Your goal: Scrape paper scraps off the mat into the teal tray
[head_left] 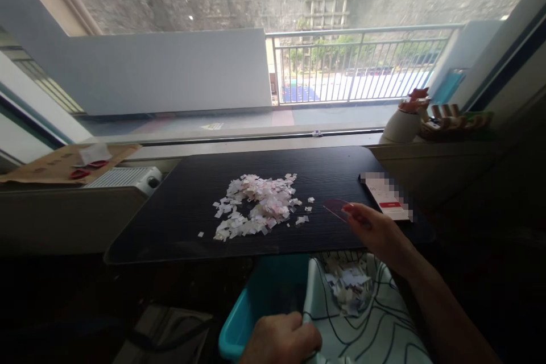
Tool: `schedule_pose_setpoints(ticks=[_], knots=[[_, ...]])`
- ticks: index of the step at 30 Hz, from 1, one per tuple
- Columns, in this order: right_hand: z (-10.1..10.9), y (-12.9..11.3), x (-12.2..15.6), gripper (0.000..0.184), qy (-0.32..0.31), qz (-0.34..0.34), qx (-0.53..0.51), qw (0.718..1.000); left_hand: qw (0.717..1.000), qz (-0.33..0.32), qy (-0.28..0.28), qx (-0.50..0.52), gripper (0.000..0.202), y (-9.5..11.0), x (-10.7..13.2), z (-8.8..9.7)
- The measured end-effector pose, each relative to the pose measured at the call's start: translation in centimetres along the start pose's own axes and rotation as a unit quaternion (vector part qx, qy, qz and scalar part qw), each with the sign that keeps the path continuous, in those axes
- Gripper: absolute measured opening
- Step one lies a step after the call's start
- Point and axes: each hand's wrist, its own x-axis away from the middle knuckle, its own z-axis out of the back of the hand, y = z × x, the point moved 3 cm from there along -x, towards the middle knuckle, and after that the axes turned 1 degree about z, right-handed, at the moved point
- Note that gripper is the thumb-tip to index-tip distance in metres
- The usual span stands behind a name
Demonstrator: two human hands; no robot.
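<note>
We have one heap of paper scraps [256,205], on the black table [170,222]; one turquoise bin [234,318], below the table's edge; our left hand [284,338], fingers curled closed over the rim of a white, black-lined container [362,333] with more scraps [350,287] inside; our right hand [371,227], thumb and fingers pinching a thin translucent piece [335,209] right of the heap; one phone [386,196].

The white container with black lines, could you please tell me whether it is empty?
Not empty: paper scraps show inside the white container, whose edge the left hand grips.
</note>
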Motion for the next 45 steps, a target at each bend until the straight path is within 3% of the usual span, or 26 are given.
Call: schedule_pose_setpoints(ticks=[5,9,14,21,27,34,40,45], knots=[[-1.3,-1.3,-2.7,0.027,0.026,-0.009,0.005,1.0,0.999,0.036,-0.032,0.02,0.041,0.5,-0.1,1.4],[-1.6,-1.8,-5.0,0.02,0.058,0.002,0.021,0.998,0.998,0.047,-0.048,0.011,0.035,-0.3,-0.4,0.9],[-1.6,-1.5,-6.4,0.018,0.035,-0.011,0.039,0.999,0.997,0.04,-0.066,0.005,0.036,-1.2,-0.5,0.3],[-0.7,-1.9,-4.6,0.016,0.014,-0.046,0.069,0.996,0.995,0.032,-0.092,0.016,0.038,-1.1,-1.5,1.5],[-1.8,-2.3,-4.5,0.018,0.015,-0.052,0.05,0.997,0.997,0.02,-0.076,0.019,0.042,-1.0,-1.2,2.2],[-1.8,-2.5,-4.1,0.02,0.064,-0.047,0.088,0.993,0.997,0.036,-0.062,0.036,0.033,-1.2,-1.2,2.3],[-0.6,-2.5,-3.0,0.019,0.083,-0.071,0.154,0.982,0.997,0.02,-0.066,0.028,0.044,-1.6,-1.7,1.9],[-1.0,-3.1,-2.5,0.018,0.081,-0.032,0.084,0.993,0.999,-0.006,-0.036,0.028,0.034,-1.3,-2.2,2.1]])
